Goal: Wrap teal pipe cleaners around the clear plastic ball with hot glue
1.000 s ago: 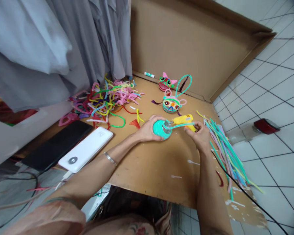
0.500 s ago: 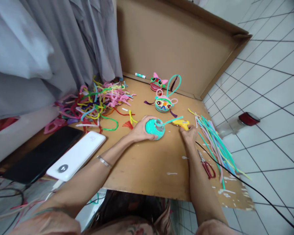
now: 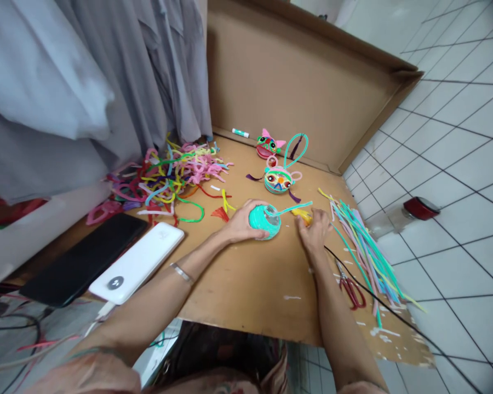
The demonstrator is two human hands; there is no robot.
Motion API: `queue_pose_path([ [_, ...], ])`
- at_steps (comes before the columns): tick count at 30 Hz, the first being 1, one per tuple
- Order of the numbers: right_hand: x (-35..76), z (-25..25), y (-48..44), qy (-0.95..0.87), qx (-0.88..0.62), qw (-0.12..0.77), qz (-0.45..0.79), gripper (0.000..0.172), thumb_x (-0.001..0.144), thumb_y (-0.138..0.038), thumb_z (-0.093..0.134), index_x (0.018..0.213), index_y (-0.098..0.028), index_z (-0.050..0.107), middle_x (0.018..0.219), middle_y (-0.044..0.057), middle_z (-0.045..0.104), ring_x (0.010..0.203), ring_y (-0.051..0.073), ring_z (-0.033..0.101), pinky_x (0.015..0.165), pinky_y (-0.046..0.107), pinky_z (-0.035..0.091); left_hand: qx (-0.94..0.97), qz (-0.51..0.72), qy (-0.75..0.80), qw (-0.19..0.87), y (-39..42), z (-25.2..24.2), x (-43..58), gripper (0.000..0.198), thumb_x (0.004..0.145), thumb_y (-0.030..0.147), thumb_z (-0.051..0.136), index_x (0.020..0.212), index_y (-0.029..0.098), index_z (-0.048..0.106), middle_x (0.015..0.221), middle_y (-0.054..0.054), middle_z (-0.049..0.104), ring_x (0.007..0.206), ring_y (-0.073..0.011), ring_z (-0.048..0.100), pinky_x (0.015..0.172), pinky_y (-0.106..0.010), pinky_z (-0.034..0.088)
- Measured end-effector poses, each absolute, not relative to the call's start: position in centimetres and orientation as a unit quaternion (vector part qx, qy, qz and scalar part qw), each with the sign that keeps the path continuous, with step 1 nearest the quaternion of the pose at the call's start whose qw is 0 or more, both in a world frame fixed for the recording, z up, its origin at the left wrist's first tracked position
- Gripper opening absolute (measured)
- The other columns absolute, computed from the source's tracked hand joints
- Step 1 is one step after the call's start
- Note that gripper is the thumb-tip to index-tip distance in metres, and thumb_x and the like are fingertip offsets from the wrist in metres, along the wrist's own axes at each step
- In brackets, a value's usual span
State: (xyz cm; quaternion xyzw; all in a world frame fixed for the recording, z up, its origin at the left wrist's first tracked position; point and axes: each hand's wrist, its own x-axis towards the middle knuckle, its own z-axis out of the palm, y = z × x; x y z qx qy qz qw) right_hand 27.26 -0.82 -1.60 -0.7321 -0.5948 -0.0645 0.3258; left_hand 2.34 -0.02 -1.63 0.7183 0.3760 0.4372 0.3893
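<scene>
My left hand (image 3: 246, 221) is wrapped around a ball (image 3: 267, 225) covered in turquoise pipe cleaner, just above or on the table. A bare, clear-looking patch shows at its top, and a loose pipe cleaner end (image 3: 296, 207) sticks out to the right. Curled over a yellow glue gun (image 3: 303, 215) is my right hand (image 3: 315, 230), which hides the gun's handle. A black cord (image 3: 361, 273) trails from beneath that hand to the lower right. Farther back sits a finished turquoise animal head (image 3: 278, 180) with pink ring ears, and behind it a red one (image 3: 267, 145) with pink pointed ears.
Tangled colourful pipe cleaners (image 3: 189, 164) lie at left, with straight ones (image 3: 365, 251) at right beside red-handled scissors (image 3: 352, 290). A white power bank (image 3: 142, 260) and a black slab (image 3: 82, 257) rest front left. Cardboard (image 3: 296, 82) walls the back. A red-lidded jar (image 3: 421, 208) stands right.
My right hand has turned over the glue gun and covers more of it, the gun now sitting lower. My left hand keeps its hold on the ball. The whole view has shifted slightly.
</scene>
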Motion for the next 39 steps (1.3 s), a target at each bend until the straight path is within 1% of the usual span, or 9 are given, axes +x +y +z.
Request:
queue_pose_path([
  [3, 25.2, 0.3, -1.7, -0.652, -0.614, 0.428, 0.124, 0.054, 0.076, -0.051, 0.062, 0.118, -0.016, 0.064, 0.112, 0.014, 0.068, 0.103, 0.027, 0.063, 0.090, 0.043, 0.049, 0.720, 0.443, 0.367, 0.388, 0.1, -1.8, 2.4, 0.077, 0.053, 0.034, 0.086, 0.124, 0.021, 0.059, 0.124, -0.007, 0.059, 0.115, -0.0289, 0.060, 0.102, -0.044, 0.049],
  [4, 24.4, 1.0, -2.1, -0.661, -0.574, 0.442, 0.196, 0.055, 0.077, -0.053, 0.061, 0.119, -0.017, 0.064, 0.108, 0.011, 0.070, 0.097, 0.024, 0.065, 0.086, 0.040, 0.051, 0.721, 0.445, 0.364, 0.387, 0.2, -1.9, 2.4, 0.077, 0.053, 0.034, 0.086, 0.124, 0.021, 0.059, 0.123, -0.007, 0.059, 0.114, -0.0285, 0.060, 0.101, -0.043, 0.049],
  [6, 22.9, 2.2, -3.0, -0.665, -0.535, 0.452, 0.258, 0.051, 0.075, -0.053, 0.068, 0.113, -0.020, 0.068, 0.100, 0.006, 0.073, 0.088, 0.021, 0.065, 0.081, 0.036, 0.051, 0.725, 0.448, 0.357, 0.382, 0.2, -2.0, 2.4, 0.076, 0.053, 0.032, 0.086, 0.124, 0.022, 0.059, 0.123, -0.007, 0.059, 0.113, -0.0281, 0.061, 0.100, -0.043, 0.050],
  [10, 20.9, 3.0, -3.9, -0.629, -0.512, 0.518, 0.273, 0.027, 0.073, -0.046, 0.072, 0.082, -0.020, 0.073, 0.082, 0.004, 0.073, 0.074, 0.018, 0.064, 0.070, 0.033, 0.052, 0.743, 0.449, 0.334, 0.369, 0.1, -1.9, 2.4, 0.076, 0.052, 0.029, 0.086, 0.123, 0.022, 0.060, 0.125, -0.007, 0.058, 0.116, -0.0292, 0.059, 0.103, -0.045, 0.048],
  [13, 20.4, 2.4, -3.9, -0.607, -0.494, 0.549, 0.292, 0.021, 0.071, -0.042, 0.074, 0.072, -0.021, 0.072, 0.074, 0.003, 0.072, 0.070, 0.018, 0.065, 0.066, 0.032, 0.053, 0.760, 0.448, 0.302, 0.361, 0.1, -1.9, 2.3, 0.075, 0.053, 0.027, 0.086, 0.123, 0.022, 0.059, 0.128, -0.008, 0.056, 0.120, -0.0303, 0.057, 0.106, -0.048, 0.046],
  [19, 20.5, 1.4, -4.2, -0.589, -0.497, 0.542, 0.334, 0.023, 0.066, -0.043, 0.080, 0.069, -0.023, 0.071, 0.073, 0.002, 0.072, 0.069, 0.019, 0.066, 0.065, 0.034, 0.056, 0.789, 0.433, 0.271, 0.342, 0.2, -2.2, 2.1, 0.078, 0.055, 0.029, 0.085, 0.127, 0.021, 0.057, 0.135, -0.012, 0.051, 0.129, -0.0332, 0.051, 0.112, -0.052, 0.041],
  [25, 20.6, 1.8, -4.8, -0.603, -0.512, 0.537, 0.294, 0.024, 0.066, -0.044, 0.081, 0.064, -0.023, 0.070, 0.071, 0.003, 0.072, 0.068, 0.018, 0.065, 0.063, 0.032, 0.055, 0.803, 0.408, 0.272, 0.339, -0.2, -1.7, 1.9, 0.076, 0.057, 0.029, 0.084, 0.128, 0.023, 0.057, 0.142, -0.013, 0.043, 0.138, -0.0369, 0.044, 0.115, -0.055, 0.037],
  [35, 20.1, 1.6, -5.1, -0.613, -0.491, 0.539, 0.304, 0.027, 0.067, -0.045, 0.080, 0.064, -0.022, 0.066, 0.067, 0.001, 0.068, 0.065, 0.016, 0.063, 0.060, 0.030, 0.054, 0.817, 0.397, 0.255, 0.333, -0.1, -1.8, 1.9, 0.077, 0.058, 0.028, 0.085, 0.129, 0.023, 0.055, 0.140, -0.013, 0.043, 0.136, -0.0359, 0.045, 0.115, -0.057, 0.037],
  [39, 20.2, 1.3, -5.0, -0.623, -0.494, 0.533, 0.290, 0.023, 0.068, -0.041, 0.080, 0.064, -0.022, 0.066, 0.068, 0.001, 0.068, 0.065, 0.015, 0.062, 0.060, 0.030, 0.053, 0.816, 0.390, 0.244, 0.349, -0.1, -1.5, 1.6, 0.080, 0.058, 0.041, 0.088, 0.130, 0.024, 0.056, 0.140, -0.014, 0.043, 0.140, -0.0379, 0.039, 0.116, -0.059, 0.034],
])
